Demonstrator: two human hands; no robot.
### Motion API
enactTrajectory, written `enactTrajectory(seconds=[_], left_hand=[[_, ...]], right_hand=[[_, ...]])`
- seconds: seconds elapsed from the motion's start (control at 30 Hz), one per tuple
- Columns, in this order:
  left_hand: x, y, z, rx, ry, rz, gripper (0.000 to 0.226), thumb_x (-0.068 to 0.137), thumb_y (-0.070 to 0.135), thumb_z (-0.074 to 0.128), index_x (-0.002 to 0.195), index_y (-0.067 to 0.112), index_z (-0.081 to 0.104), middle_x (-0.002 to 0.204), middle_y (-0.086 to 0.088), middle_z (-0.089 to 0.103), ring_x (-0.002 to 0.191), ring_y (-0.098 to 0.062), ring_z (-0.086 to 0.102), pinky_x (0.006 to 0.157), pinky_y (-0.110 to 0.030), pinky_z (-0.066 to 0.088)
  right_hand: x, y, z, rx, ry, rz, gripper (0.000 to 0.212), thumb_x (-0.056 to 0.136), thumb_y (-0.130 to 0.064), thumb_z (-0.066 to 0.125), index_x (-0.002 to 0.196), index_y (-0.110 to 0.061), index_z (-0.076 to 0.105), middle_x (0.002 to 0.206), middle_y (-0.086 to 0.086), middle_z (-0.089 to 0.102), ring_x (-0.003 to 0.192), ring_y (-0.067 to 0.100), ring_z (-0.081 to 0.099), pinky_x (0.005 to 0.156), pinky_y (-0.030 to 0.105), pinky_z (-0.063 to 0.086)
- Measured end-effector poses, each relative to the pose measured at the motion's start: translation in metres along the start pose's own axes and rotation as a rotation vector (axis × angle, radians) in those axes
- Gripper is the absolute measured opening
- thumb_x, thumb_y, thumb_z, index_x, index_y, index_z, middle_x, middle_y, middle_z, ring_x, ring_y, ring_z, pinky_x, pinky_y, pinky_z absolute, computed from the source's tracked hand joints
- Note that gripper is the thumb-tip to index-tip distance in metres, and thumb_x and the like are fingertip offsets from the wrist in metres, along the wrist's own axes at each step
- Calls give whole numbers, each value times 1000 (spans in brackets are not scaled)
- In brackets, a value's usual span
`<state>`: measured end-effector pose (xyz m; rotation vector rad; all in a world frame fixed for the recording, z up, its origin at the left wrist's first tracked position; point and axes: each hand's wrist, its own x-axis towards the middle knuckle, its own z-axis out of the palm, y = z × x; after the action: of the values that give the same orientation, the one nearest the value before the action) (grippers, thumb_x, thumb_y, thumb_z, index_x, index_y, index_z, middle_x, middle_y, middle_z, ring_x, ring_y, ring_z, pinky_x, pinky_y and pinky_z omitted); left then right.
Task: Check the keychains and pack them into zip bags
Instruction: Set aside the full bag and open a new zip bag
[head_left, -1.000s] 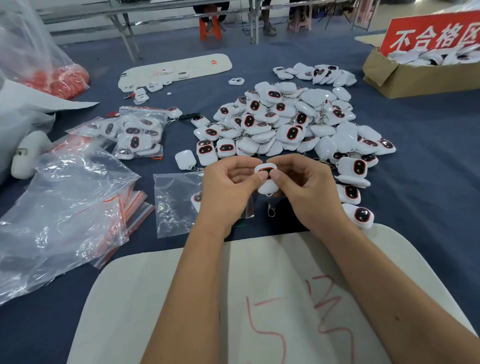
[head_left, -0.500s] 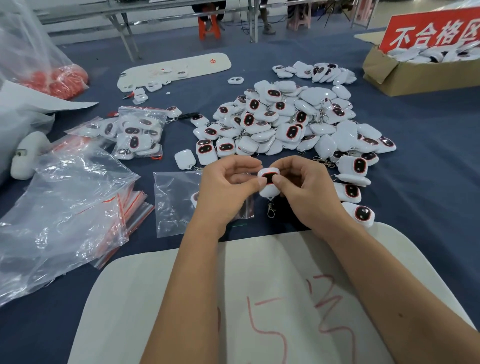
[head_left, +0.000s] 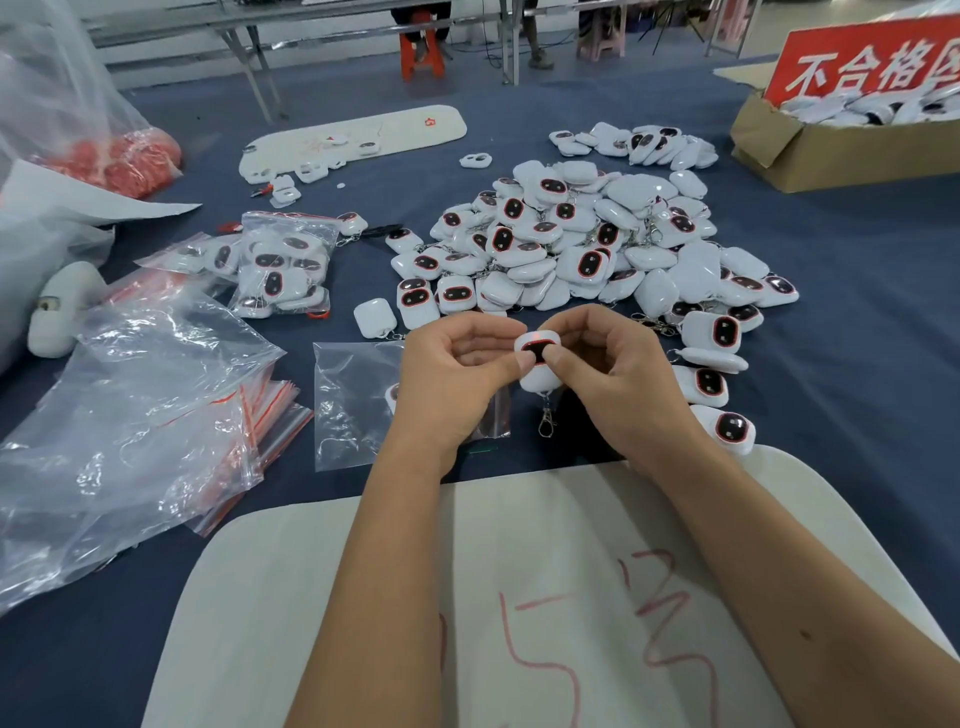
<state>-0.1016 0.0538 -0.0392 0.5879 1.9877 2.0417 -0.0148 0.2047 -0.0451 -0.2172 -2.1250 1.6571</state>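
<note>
Both my hands hold one white keychain with a dark, red-rimmed face above the blue cloth. My left hand pinches its left side and my right hand pinches its right side, thumb on the face. Its metal clasp dangles below. A clear zip bag lies flat under my left hand with one keychain partly hidden inside. A big pile of keychains lies beyond my hands. A filled zip bag lies at the left.
A heap of clear zip bags with red strips lies at the left. A white board with red writing lies under my forearms. A cardboard box with a red sign stands at the far right. Another white board lies farther back.
The keychain has turned slightly between my fingers; my right thumb now lies on its face. Both hands stay in the same place.
</note>
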Motion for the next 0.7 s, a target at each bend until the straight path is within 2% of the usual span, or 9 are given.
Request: enactTrajectory(seconds=[0.07, 0.17, 0.23, 0.37, 0.5, 0.57, 0.6, 0.67, 0.7], left_hand=[[1, 0, 1, -31, 58, 9, 28, 78, -5, 84, 95, 15, 78, 92, -3, 80, 87, -17, 76, 79, -24, 59], [2, 0, 1, -38, 92, 22, 27, 79, -5, 84, 101, 9, 77, 95, -5, 80, 88, -18, 76, 81, -25, 59], [2, 1, 2, -35, 89, 25, 27, 79, -5, 84, 101, 8, 76, 96, -6, 80, 89, -19, 76, 81, -25, 59], [1, 3, 4, -35, 89, 46, 25, 80, -3, 84, 101, 7, 76, 96, -6, 80, 89, -21, 77, 80, -24, 59], [0, 3, 5, 16, 82, 61, 22, 79, -2, 85, 93, 13, 76, 90, -2, 80, 82, -19, 76, 76, -27, 60], [-1, 2, 10, 156, 123, 89, 14, 81, 12, 87, 87, 18, 76, 83, 3, 78, 77, -16, 74, 73, -29, 61], [-2, 2, 13, 246, 169, 113, 11, 84, 22, 86, 84, 20, 75, 79, 6, 76, 73, -13, 71, 70, -26, 59], [-4, 2, 19, 353, 293, 156, 21, 91, 35, 76, 78, 20, 70, 71, 8, 69, 65, -4, 60, 66, -19, 49], [-5, 3, 20, 376, 350, 167, 26, 95, 35, 70, 76, 17, 67, 68, 7, 66, 63, -4, 56, 65, -19, 46]], right_hand=[[0, -1, 1, 14, -17, -7, 19, 95, -9, 72, 108, -23, 70, 94, -1, 78, 83, 23, 71, 76, 34, 58], [0, 0, 3, 5, -19, -6, 26, 92, -4, 74, 108, -24, 70, 89, 2, 79, 83, 36, 71, 81, 49, 61], [0, -1, 3, 34, -3, -11, 27, 92, 0, 73, 105, -24, 72, 89, 4, 79, 84, 38, 71, 82, 52, 60], [-2, -4, 1, 91, 12, -24, 24, 93, 0, 72, 104, -21, 74, 91, 7, 78, 80, 31, 71, 79, 40, 60], [0, -2, 0, 80, 20, 10, 18, 93, 2, 71, 101, -14, 74, 92, 8, 78, 78, 18, 69, 77, 36, 58], [1, 0, 0, 63, 39, 20, 19, 92, 2, 70, 100, -14, 74, 91, 7, 78, 79, 16, 69, 76, 32, 57], [1, 1, 0, 56, 53, 20, 19, 92, 2, 71, 100, -15, 74, 90, 7, 78, 78, 16, 69, 75, 30, 57], [2, 3, 0, 32, 87, 22, 19, 92, -1, 71, 100, -18, 74, 88, 4, 78, 76, 19, 71, 73, 29, 58], [3, 5, 1, 13, 103, 22, 19, 92, -2, 72, 99, -20, 74, 88, 3, 78, 77, 22, 71, 74, 30, 58]])
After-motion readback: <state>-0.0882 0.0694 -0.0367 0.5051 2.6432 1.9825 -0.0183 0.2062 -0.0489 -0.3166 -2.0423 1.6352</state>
